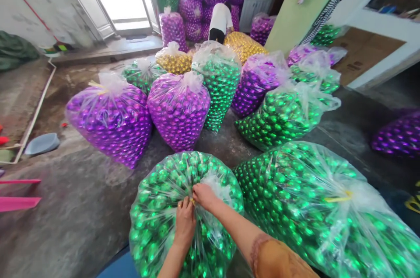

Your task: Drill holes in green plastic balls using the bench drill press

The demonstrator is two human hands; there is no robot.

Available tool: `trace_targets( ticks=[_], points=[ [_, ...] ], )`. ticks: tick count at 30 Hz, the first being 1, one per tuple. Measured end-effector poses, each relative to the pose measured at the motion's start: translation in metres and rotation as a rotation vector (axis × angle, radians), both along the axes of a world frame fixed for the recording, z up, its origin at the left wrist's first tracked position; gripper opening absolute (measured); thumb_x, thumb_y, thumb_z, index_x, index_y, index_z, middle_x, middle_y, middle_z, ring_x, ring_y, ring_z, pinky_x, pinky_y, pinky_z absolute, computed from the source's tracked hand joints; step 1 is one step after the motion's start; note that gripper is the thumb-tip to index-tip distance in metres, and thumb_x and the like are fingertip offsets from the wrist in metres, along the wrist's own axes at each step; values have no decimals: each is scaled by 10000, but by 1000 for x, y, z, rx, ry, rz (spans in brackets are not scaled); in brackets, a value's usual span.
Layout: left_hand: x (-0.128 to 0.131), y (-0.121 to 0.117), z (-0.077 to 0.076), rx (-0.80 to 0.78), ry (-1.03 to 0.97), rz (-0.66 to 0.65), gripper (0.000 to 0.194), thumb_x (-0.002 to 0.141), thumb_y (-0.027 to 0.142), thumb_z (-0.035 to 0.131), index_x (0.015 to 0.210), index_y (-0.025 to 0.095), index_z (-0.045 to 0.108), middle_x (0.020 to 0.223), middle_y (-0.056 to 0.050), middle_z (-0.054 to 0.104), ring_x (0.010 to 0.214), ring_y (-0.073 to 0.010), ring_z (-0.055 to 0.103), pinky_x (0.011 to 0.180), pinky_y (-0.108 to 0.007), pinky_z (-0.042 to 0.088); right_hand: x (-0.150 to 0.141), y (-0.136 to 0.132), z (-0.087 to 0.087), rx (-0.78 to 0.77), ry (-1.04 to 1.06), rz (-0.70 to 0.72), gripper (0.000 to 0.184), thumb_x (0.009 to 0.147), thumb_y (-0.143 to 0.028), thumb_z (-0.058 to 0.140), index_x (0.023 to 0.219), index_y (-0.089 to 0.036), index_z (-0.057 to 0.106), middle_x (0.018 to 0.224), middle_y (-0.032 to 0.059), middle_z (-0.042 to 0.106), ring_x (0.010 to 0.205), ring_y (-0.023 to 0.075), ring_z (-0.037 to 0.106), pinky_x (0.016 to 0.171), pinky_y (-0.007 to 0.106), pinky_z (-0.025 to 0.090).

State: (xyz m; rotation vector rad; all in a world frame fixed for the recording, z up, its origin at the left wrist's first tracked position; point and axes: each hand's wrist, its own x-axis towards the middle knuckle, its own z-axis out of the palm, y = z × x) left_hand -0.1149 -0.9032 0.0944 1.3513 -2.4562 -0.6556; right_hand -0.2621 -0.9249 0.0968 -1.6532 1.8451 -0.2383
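Observation:
Directly in front of me stands a clear plastic bag filled with shiny green balls, its top gathered into a pleated neck. My left hand is closed at this neck, with its fingers bent over the plastic. Right beside it, my right hand pinches the same spot, and the two hands nearly touch. A bit of yellow tie shows between the fingers; most of it is hidden. Loose white plastic from the bag's mouth spreads out past my right hand. To the right lies another big bag of green balls, closed with a yellow tie.
Bags of purple balls, more green bags and gold ones crowd the floor ahead. A person in a white top bends near stacked purple bags. A pink plastic piece and a grey basin are at left.

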Motion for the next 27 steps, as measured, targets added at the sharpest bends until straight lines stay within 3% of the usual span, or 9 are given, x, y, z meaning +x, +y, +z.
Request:
trace_targets(
  ticks=[3, 5, 9, 11, 12, 16, 20, 23, 27],
  points=[
    [3, 4, -1, -17, 65, 4, 270, 942, 200, 382, 1048, 164, 627, 1148, -124, 629, 1054, -268, 583, 927, -440, 514, -2, 4, 17, -97, -86, -17, 110, 872, -188, 561, 949, -153, 633, 964, 59, 636, 910, 161, 592, 834, 326, 507],
    [3, 5, 1, -53, 73, 11, 337, 923, 267, 451, 1221, 146, 554, 1216, -146, 602, 1153, -305, 556, 980, -487, 485, -8, 17, 35, -200, -146, -42, 251, 866, -178, 543, 1104, -206, 618, 1124, 78, 619, 1067, 184, 571, 926, 336, 494],
    [-9, 5, 5, -89, 27, -38, 576, 893, 341, 515, 1419, 147, 382, 1402, -164, 505, 1357, -339, 424, 1071, -510, 412, -37, 72, 57, -362, -158, -276, 387, 946, -209, 349, 1298, -234, 507, 1302, 141, 525, 1268, 224, 479, 1099, 449, 408],
    [-20, 3, 6, -37, 10, -28, 673, 876, 391, 543, 1456, 137, 314, 1392, -169, 515, 1325, -323, 467, 1049, -481, 432, -55, 107, 50, -397, -156, -555, 380, 945, -298, 393, 1304, -257, 510, 1327, 145, 513, 1294, 252, 473, 1132, 480, 381],
    [-27, 2, 7, -5, -14, 16, 723, 859, 416, 562, 1465, 129, 290, 1371, -175, 529, 1291, -322, 497, 1026, -472, 445, -62, 123, 41, -348, -151, -621, 424, 920, -343, 460, 1335, -261, 492, 1365, 152, 491, 1322, 278, 458, 1141, 499, 373],
    [-50, -11, 17, 123, -238, 157, 744, 762, 419, 668, 1398, 124, 418, 1313, -182, 554, 1237, -362, 509, 984, -470, 432, -70, 169, -5, -45, -146, -602, 931, 677, -513, 752, 1472, -218, 367, 1545, 189, 316, 1450, 363, 314, 1191, 498, 313],
    [-54, -27, 27, 226, -393, 50, 487, 704, 381, 719, 1132, 169, 624, 1277, -141, 577, 1266, -374, 472, 1004, -462, 397, -60, 188, -42, 57, -189, -562, 1049, 633, -545, 761, 1521, -259, 283, 1619, 158, 165, 1487, 333, 230, 1203, 474, 284],
    [-40, -32, 24, 243, -310, 51, 372, 700, 284, 674, 1056, 178, 647, 1222, -112, 614, 1258, -340, 490, 1033, -444, 390, -59, 193, -55, 47, -232, -521, 998, 641, -580, 722, 1509, -295, 318, 1617, 127, 191, 1486, 314, 228, 1205, 454, 293],
    [-15, -29, 10, 299, 113, 210, 381, 636, 267, 602, 1007, 207, 662, 1127, -81, 670, 1131, -298, 587, 1024, -432, 437, -67, 196, -46, 69, -253, -585, 868, 691, -614, 621, 1481, -373, 354, 1500, 102, 429, 1439, 347, 327, 1203, 532, 307]
  ],
)
